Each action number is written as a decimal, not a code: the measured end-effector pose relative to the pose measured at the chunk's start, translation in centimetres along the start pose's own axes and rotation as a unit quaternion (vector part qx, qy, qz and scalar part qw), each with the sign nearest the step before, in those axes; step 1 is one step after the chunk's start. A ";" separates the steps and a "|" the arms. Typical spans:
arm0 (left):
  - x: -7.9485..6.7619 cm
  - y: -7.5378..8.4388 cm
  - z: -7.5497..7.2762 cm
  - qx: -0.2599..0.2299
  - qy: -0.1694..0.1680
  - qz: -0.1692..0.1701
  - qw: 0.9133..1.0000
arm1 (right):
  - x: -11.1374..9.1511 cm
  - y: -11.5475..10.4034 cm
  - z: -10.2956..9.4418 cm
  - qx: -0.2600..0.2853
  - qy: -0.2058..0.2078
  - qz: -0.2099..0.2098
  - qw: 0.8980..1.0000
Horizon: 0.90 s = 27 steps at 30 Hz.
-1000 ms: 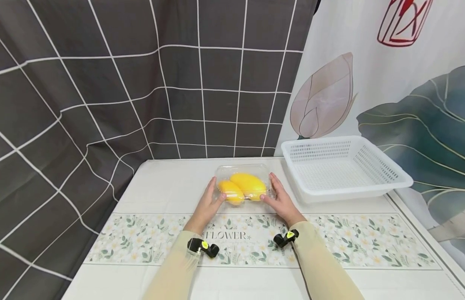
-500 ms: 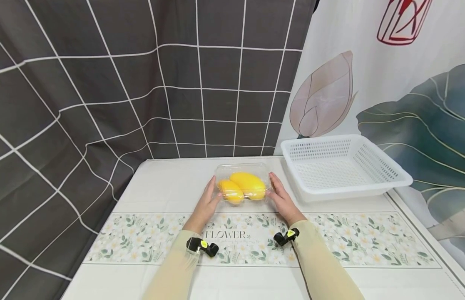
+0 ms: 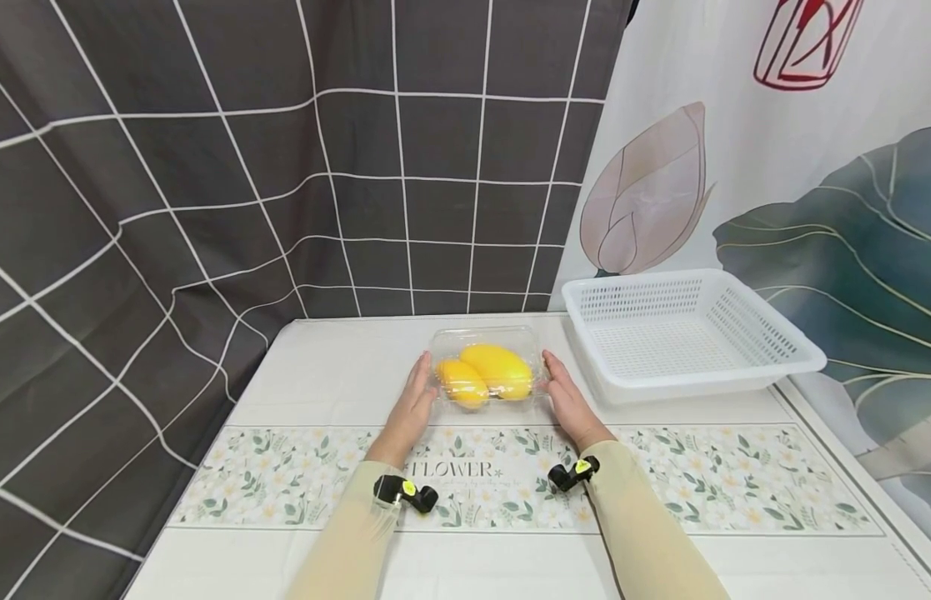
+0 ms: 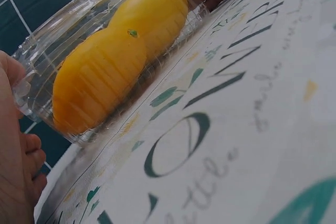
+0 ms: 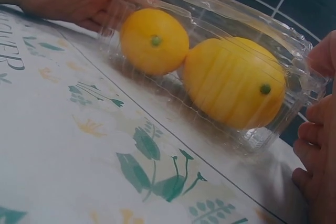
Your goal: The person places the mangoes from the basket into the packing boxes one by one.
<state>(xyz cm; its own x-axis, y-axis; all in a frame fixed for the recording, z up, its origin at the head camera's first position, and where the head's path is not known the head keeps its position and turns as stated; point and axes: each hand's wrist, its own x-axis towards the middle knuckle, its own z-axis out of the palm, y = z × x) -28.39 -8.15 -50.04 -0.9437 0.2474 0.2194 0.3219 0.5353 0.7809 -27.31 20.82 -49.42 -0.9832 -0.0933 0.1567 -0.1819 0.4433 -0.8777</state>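
Note:
A clear plastic box (image 3: 483, 336) rests on the table in the head view, with two yellow mangoes (image 3: 498, 371) lying side by side inside. My left hand (image 3: 411, 408) is at the box's left side and my right hand (image 3: 570, 407) at its right side. Fingers of both hands point forward along the walls. In the right wrist view, the thumb of the right hand (image 5: 320, 103) is at the box's edge, and the stem ends of both mangoes (image 5: 236, 82) show. The left wrist view shows the left thumb (image 4: 11, 69) by the box edge.
A white perforated plastic basket (image 3: 693, 337) stands at the back right of the table, with nothing seen in it. The white tablecloth (image 3: 495, 567) has a flowered band (image 3: 705, 475). A dark checked curtain (image 3: 442, 208) hangs behind and to the left.
Both thumbs have drawn back from the front of the box towards its sides. My right hand has eased slightly outward. The box and mangoes have stayed in place.

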 end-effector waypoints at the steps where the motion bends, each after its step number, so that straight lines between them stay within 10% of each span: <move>1: 0.0 0.1 0.0 0.004 0.001 -0.006 1.000 | 0.0 0.0 0.0 -0.005 -0.001 0.003 1.000; 12: 0.0 0.4 0.1 0.111 -0.025 -0.054 0.992 | -0.6 0.1 -0.2 -0.164 -0.020 0.002 0.986; 27: 0.0 0.7 0.5 0.127 -0.030 -0.055 0.990 | -0.5 0.0 0.0 -0.149 -0.043 0.015 0.988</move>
<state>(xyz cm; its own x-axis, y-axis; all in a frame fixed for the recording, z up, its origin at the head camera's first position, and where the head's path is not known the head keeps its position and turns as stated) -28.14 -7.35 -49.83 -0.9701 0.2209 0.1004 0.2342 0.7447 0.6249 -26.80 20.84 -49.51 -0.9859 -0.1461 0.0812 -0.1603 0.6891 -0.7068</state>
